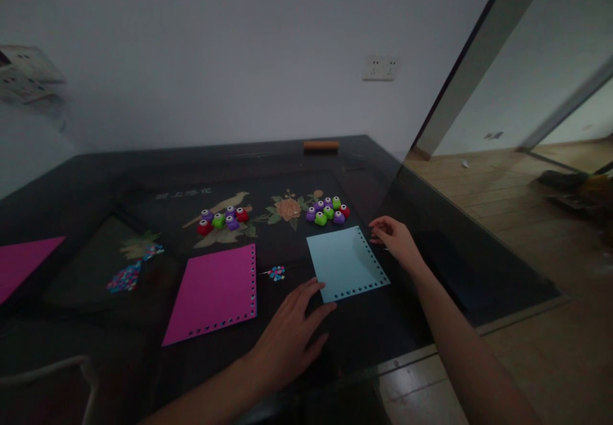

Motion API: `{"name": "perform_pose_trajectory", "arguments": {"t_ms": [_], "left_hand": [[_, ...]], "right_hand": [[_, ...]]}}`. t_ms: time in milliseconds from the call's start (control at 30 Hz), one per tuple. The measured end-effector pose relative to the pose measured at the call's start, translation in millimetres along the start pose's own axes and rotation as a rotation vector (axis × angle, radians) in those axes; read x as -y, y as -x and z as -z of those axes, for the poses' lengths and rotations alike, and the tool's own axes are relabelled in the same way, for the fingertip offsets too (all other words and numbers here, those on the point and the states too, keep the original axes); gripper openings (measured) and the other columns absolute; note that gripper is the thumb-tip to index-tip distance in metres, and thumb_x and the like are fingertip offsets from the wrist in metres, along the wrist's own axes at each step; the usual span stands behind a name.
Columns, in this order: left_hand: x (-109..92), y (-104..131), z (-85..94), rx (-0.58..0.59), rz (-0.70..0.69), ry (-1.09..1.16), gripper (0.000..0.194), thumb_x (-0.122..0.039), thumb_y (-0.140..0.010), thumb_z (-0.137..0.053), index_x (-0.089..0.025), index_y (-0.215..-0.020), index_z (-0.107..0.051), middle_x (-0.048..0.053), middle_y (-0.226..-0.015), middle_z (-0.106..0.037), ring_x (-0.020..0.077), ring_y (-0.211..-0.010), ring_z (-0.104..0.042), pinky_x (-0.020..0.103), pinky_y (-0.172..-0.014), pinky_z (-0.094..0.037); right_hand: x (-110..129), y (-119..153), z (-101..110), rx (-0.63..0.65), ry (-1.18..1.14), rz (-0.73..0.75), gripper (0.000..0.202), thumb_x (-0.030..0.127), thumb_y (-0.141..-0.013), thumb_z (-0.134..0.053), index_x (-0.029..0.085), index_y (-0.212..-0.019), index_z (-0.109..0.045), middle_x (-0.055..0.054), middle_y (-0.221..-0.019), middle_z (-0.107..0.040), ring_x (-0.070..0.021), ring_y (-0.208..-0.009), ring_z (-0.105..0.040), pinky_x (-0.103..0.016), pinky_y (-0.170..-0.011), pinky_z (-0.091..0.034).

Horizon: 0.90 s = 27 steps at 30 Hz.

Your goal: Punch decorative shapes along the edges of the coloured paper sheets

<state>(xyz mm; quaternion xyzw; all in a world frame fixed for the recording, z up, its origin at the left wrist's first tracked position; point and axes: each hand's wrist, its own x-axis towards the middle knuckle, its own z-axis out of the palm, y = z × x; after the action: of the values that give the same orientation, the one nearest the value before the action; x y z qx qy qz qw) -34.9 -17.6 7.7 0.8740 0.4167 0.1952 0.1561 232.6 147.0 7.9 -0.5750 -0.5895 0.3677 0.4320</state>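
A light blue sheet (345,262) with punched holes along its right and lower edges lies on the dark table (282,163). My left hand (293,332) has its fingers apart, with fingertips at the sheet's lower left corner. Beyond the right edge of the sheet is my right hand (390,237), fingers bent together; anything between them is too small to name. A magenta sheet (215,288) with holes lies to the left. Small coloured pieces (276,273) sit between the sheets. Behind them stand two groups of purple, green and red figures (328,210) (223,219).
A heap of pink and blue bits (125,278) lies at the left, near another magenta sheet (26,259). At the table's back edge is a brown roll (320,146). A dark flat object (447,265) lies right of my right forearm.
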Motion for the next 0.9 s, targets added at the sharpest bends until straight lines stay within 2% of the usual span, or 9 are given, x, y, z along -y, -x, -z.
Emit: {"name": "perform_pose_trajectory", "arguments": {"t_ms": [133, 233, 367, 433, 500, 600, 767, 833, 900], "left_hand": [[-1.4, -6.7, 26.0, -0.087, 0.003, 0.015, 0.044, -0.014, -0.082, -0.054, -0.026, -0.124, -0.050, 0.009, -0.140, -0.038, 0.0272, -0.132, -0.033, 0.049, -0.104, -0.037], [19.6, -7.7, 63.0, -0.193, 0.116, 0.033, 0.035, -0.018, -0.088, -0.046, -0.028, -0.121, -0.052, 0.007, -0.134, -0.046, 0.0234, -0.125, -0.043, 0.045, -0.100, -0.042], [92.0, 13.9, 109.1, -0.389, 0.311, -0.039, 0.030, -0.027, -0.090, -0.043, -0.023, -0.117, -0.054, 0.007, -0.122, -0.057, 0.0229, -0.117, -0.051, 0.046, -0.102, -0.039], [133.2, 31.9, 121.5, -0.477, 0.433, -0.098, 0.029, -0.032, -0.087, -0.045, -0.020, -0.110, -0.058, 0.008, -0.113, -0.063, 0.0250, -0.109, -0.056, 0.046, -0.097, -0.041], [165.0, 48.5, 126.2, -0.491, 0.560, -0.108, 0.031, -0.034, -0.085, -0.045, -0.017, -0.106, -0.059, 0.010, -0.108, -0.065, 0.0258, -0.102, -0.060, 0.044, -0.093, -0.045], [185.6, 63.5, 125.0, -0.377, 0.568, -0.070, 0.034, -0.039, -0.083, -0.045, -0.016, -0.102, -0.061, 0.010, -0.104, -0.066, 0.0261, -0.099, -0.061, 0.042, -0.089, -0.047], [176.7, 71.3, 120.1, -0.231, 0.431, -0.059, 0.039, -0.041, -0.086, -0.047, -0.017, -0.114, -0.058, 0.012, -0.117, -0.057, 0.0252, -0.111, -0.054, 0.044, -0.097, -0.041], [173.5, 75.1, 117.9, -0.182, 0.418, -0.077, 0.047, -0.047, -0.083, -0.052, -0.018, -0.121, -0.054, 0.013, -0.125, -0.050, 0.0269, -0.117, -0.049, 0.045, -0.100, -0.038], [173.8, 79.7, 115.8, -0.156, 0.441, -0.095, 0.058, -0.052, -0.079, -0.056, -0.019, -0.126, -0.050, 0.013, -0.129, -0.046, 0.0286, -0.120, -0.045, 0.046, -0.102, -0.036]], "right_hand": [[-2.9, -3.3, 5.2, -0.034, 0.033, 0.035, 0.016, 0.029, -0.069, -0.059, 0.017, -0.079, -0.061, -0.001, -0.070, -0.055, -0.0136, -0.065, -0.056, -0.029, -0.056, -0.057], [-0.2, -3.9, 8.1, -0.050, 0.052, 0.070, 0.018, 0.031, -0.071, -0.058, 0.016, -0.080, -0.061, -0.002, -0.074, -0.058, -0.0151, -0.068, -0.057, -0.030, -0.057, -0.056], [19.4, 1.3, 9.7, -0.080, 0.109, 0.160, 0.021, 0.034, -0.073, -0.057, 0.016, -0.083, -0.063, -0.006, -0.081, -0.061, -0.0187, -0.076, -0.059, -0.032, -0.061, -0.055], [35.7, 6.1, 5.8, -0.076, 0.153, 0.208, 0.022, 0.034, -0.074, -0.057, 0.017, -0.085, -0.064, -0.007, -0.084, -0.063, -0.0201, -0.078, -0.060, -0.033, -0.064, -0.054], [53.5, 11.9, -6.2, -0.036, 0.214, 0.274, 0.021, 0.032, -0.077, -0.055, 0.017, -0.086, -0.066, -0.007, -0.086, -0.066, -0.0205, -0.079, -0.062, -0.034, -0.067, -0.053], [77.9, 22.0, -45.4, 0.071, 0.261, 0.405, 0.019, 0.026, -0.080, -0.052, 0.017, -0.087, -0.067, -0.008, -0.093, -0.068, -0.0210, -0.088, -0.062, -0.034, -0.075, -0.050], [102.5, 34.8, -143.4, 0.471, 0.449, 0.596, 0.031, 0.014, -0.084, -0.049, 0.014, -0.113, -0.060, -0.011, -0.102, -0.065, -0.0191, -0.094, -0.060, -0.033, -0.082, -0.048], [107.5, 35.8, -176.0, 0.563, 0.644, 0.710, 0.034, 0.020, -0.086, -0.052, 0.013, -0.120, -0.056, -0.013, -0.114, -0.061, -0.0212, -0.106, -0.055, -0.036, -0.090, -0.044], [110.1, 35.0, -199.0, 0.595, 0.702, 0.742, 0.040, 0.030, -0.085, -0.057, 0.010, -0.120, -0.056, -0.016, -0.115, -0.059, -0.0253, -0.109, -0.053, -0.039, -0.092, -0.043]]}}
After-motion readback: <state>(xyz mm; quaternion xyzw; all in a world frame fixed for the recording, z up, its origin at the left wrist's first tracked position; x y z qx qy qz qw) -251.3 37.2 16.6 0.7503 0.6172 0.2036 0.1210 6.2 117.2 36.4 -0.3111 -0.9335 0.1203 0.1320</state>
